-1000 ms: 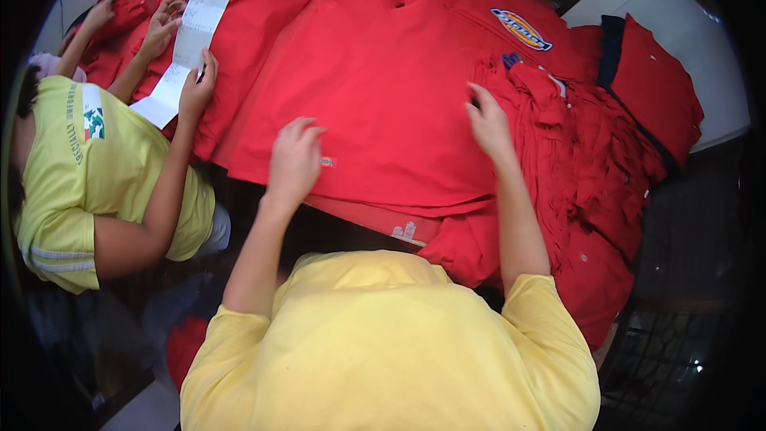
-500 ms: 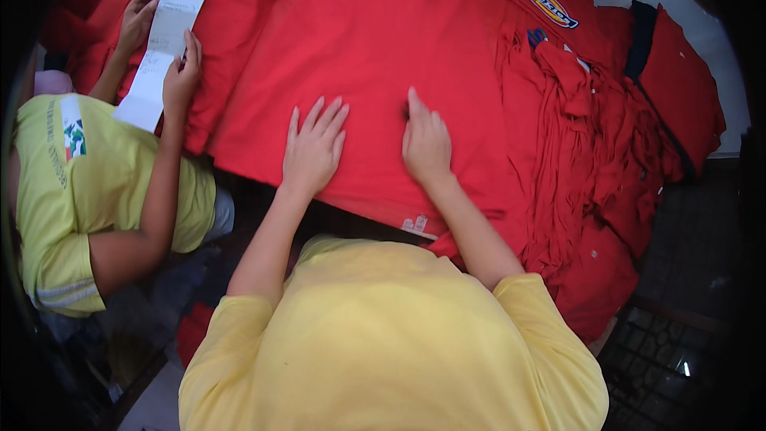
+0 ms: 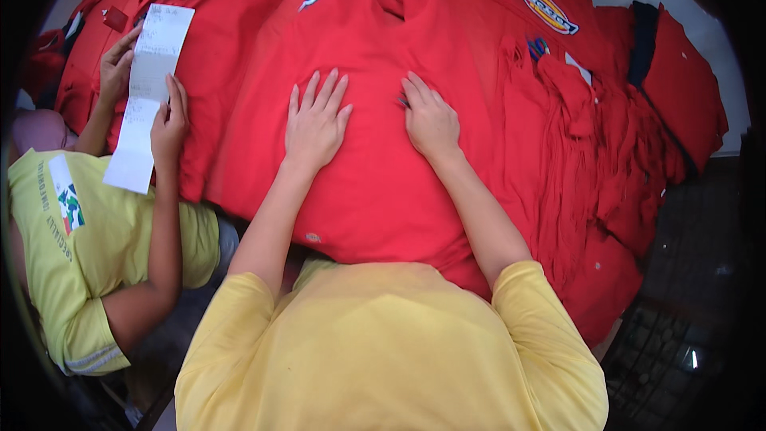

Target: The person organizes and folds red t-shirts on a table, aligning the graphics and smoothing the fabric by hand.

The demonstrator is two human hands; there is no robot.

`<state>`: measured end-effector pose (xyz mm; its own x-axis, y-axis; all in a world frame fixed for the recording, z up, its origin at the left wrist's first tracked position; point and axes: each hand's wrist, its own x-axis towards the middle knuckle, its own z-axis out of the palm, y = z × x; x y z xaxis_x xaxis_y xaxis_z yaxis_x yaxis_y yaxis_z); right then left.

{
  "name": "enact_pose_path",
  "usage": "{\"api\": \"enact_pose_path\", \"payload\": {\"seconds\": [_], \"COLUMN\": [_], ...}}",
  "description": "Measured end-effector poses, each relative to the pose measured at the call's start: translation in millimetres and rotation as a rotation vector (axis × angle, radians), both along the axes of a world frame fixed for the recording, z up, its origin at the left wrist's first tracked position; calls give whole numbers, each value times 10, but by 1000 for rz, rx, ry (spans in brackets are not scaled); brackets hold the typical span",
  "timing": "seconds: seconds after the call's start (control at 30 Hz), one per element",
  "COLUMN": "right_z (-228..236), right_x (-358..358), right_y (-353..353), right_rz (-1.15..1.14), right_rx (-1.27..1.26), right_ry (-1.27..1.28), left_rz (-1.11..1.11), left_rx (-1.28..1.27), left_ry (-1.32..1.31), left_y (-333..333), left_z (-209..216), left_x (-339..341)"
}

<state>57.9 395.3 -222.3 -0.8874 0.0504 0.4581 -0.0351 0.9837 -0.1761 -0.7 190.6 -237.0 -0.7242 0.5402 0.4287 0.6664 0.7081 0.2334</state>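
Red shirt (image 3: 375, 199): spread beneath both hands.
Left hand (image 3: 315, 129): fingers extended, slightly parted, flat on the shirt, gripping nothing.
Right hand (image 3: 432, 118): fingers loosely bent on the shirt; small dark object (image 3: 404, 102) there, grip unclear to me.
Spread: looks mostly done; some unevenness left.
Red garments (image 3: 590, 160): heaped, untouched, right of the shirt.

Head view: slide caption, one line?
Left hand and right hand rest on a red garment, beside a co-worker holding a long paper strip.
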Motion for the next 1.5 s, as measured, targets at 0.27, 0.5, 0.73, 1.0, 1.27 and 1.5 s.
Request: {"api": "enact_pose_path", "payload": {"seconds": [0.27, 0.5, 0.73, 1.0, 1.27, 1.5], "right_z": [220, 61, 484, 559, 1117, 1611], "right_x": [-767, -1143, -1230, -1189, -1461, -1576], "right_y": [258, 621, 901, 1874, -567, 216], "right_rz": [36, -100, -169, -547, 737, 141], "right_rx": [-59, -27, -556, 198, 211, 631], "right_ry": [135, 22, 131, 72, -597, -211], "left_rz": [-155, 46, -15, 521, -44, 105], "left_rx": [134, -95, 74, 180, 415, 73], "left_ry": [-307, -88, -81, -215, -378, -805], "left_y": [423, 818, 467, -462, -338, -1044], "left_z": [165, 74, -35, 239, 913, 676], "left_x": [-747, -1244, -1244, -708, -253, 639]}}
